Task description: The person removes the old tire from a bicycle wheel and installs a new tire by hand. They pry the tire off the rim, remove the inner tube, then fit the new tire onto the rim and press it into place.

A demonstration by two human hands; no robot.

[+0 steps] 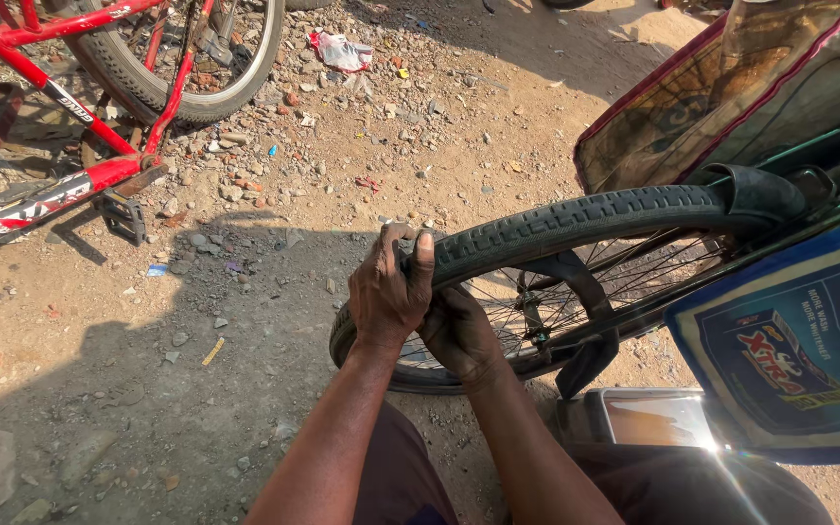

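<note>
Two hands work at the near edge of a black bicycle tyre. The left hand is closed over the tread, thumb up against the rubber. The right hand sits just beside it, lower, fingers curled in behind the tyre's side wall; what they clasp cannot be told. The tyre sits on a spoked wheel above stony dirt ground. A red bicycle lies well apart at the upper left, and a blue printed bag hangs at the right.
</note>
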